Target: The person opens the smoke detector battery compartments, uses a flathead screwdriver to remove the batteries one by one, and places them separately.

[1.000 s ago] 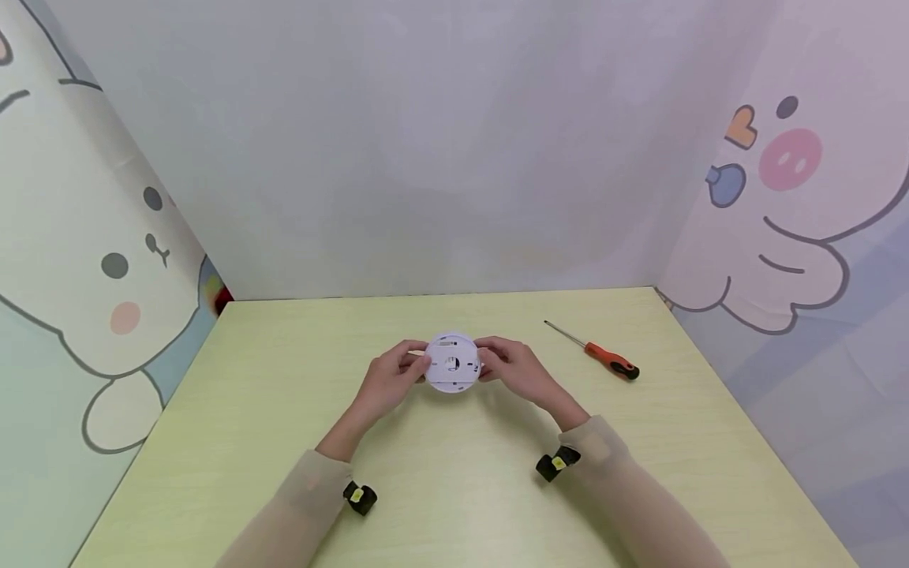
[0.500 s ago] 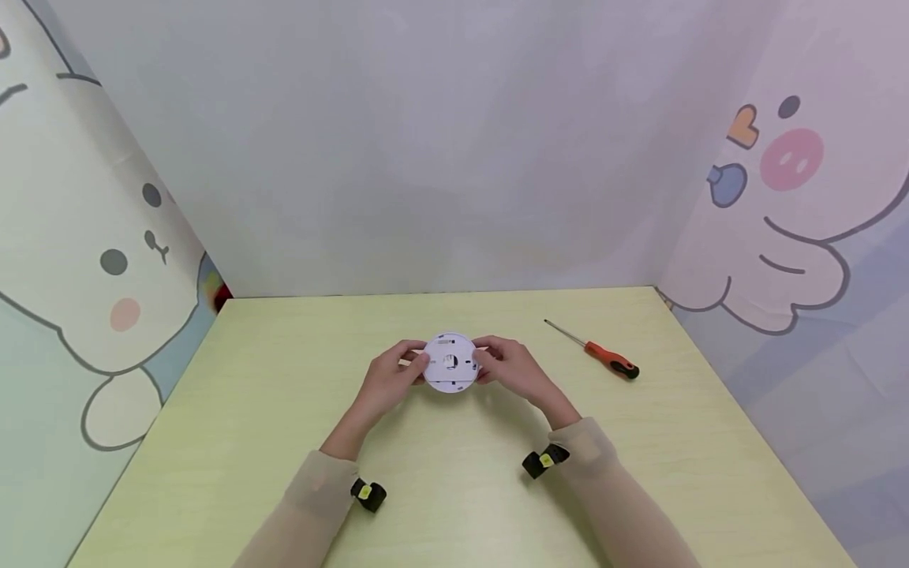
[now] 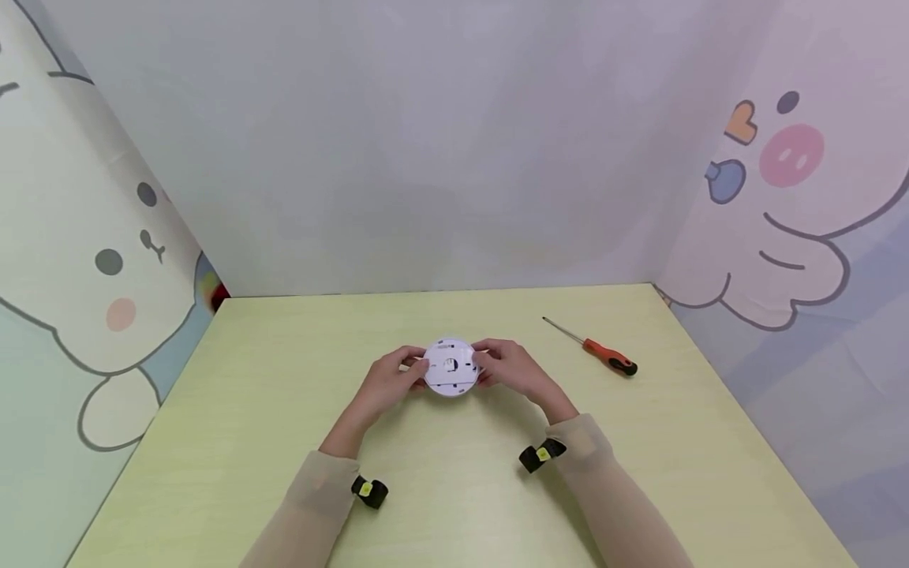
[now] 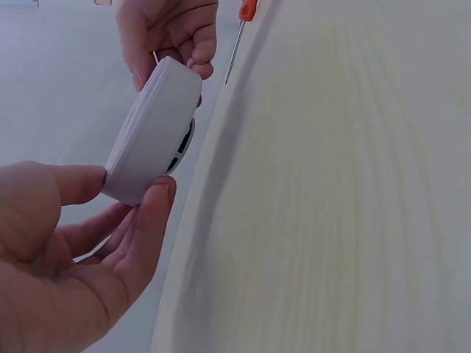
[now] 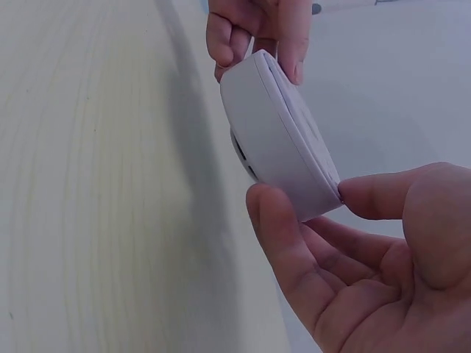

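Note:
Both hands hold a round white smoke detector (image 3: 450,379) above the table, its flat back plate with a central hole facing the head camera. My left hand (image 3: 383,385) pinches the left rim, thumb on the back plate and fingers beneath. On the opposite rim my right hand (image 3: 520,371) grips it the same way, the thumb lying over the plate's edge. From the wrist views the detector's smooth side wall (image 4: 158,132) shows, with a raised dark-slotted vent (image 5: 244,156) on its underside. A thin gap runs along the back plate (image 5: 298,118) in the right wrist view.
A screwdriver (image 3: 604,355) with a red and black handle lies to the right of my right hand, its tip toward the back left. The pale wooden table (image 3: 454,489) ends at a grey back curtain (image 3: 440,158). Cartoon-printed curtains flank both sides.
My right thumb has moved from the detector's right edge onto its back plate, and the right wrist has swung slightly inward. The detector sits a little lower. The left hand keeps its hold.

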Demonstrator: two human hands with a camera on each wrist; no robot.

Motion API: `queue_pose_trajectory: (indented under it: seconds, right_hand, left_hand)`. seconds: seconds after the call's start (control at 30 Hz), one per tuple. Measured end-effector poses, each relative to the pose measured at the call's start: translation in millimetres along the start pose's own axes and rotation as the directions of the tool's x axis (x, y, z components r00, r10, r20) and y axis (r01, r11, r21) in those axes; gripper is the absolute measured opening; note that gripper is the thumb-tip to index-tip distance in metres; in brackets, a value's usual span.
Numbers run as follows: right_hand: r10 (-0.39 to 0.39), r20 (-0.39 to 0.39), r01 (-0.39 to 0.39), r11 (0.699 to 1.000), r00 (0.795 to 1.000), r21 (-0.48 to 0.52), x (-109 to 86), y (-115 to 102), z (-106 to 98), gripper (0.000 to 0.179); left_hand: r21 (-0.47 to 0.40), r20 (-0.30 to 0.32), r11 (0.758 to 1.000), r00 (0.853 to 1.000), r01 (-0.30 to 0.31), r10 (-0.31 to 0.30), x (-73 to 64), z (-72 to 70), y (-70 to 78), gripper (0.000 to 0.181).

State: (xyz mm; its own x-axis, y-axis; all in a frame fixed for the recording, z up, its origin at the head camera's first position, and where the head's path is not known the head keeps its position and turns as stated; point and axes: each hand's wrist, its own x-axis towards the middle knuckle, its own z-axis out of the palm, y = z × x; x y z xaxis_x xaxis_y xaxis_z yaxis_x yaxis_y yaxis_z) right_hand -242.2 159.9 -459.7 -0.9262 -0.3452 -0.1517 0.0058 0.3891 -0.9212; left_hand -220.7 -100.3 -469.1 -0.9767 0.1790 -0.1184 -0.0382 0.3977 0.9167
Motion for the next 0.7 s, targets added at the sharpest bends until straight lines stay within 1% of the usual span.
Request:
queue_pose_trajectory:
  seconds: [0.07, 0.2, 0.3, 0.4, 0.7]
  right_hand:
    - [0.008, 0.005, -0.008, 1.000, 1.000, -0.013, 1.6, 0.3, 0.3, 0.039]
    - [0.009, 0.022, -0.008, 0.999, 1.000, -0.036, 3.2, 0.2, 0.6, 0.039]
    - [0.018, 0.041, -0.016, 0.999, 0.999, -0.038, 2.9, 1.3, 0.3, 0.040]
    - [0.035, 0.050, -0.033, 0.999, 0.998, -0.040, 2.2, 3.3, 0.4, 0.040]
    - [0.072, 0.066, -0.070, 0.997, 0.995, -0.024, 3.8, 9.0, 4.1, 0.039]
  left_hand:
    - [0.004, 0.015, 1.000, 1.000, 0.007, -0.007, -0.2, -1.4, -0.7, 0.034]
    - [0.010, 0.042, 1.000, 0.999, 0.002, -0.002, 0.7, -4.3, -2.4, 0.033]
    - [-0.004, 0.068, 1.000, 0.998, 0.004, -0.003, 1.8, -4.8, -4.4, 0.034]
    - [-0.028, 0.095, 0.999, 0.995, 0.023, -0.020, 3.3, -3.8, -6.4, 0.033]
    - [-0.052, 0.111, 0.996, 0.991, 0.077, -0.071, 3.4, -1.5, -8.7, 0.032]
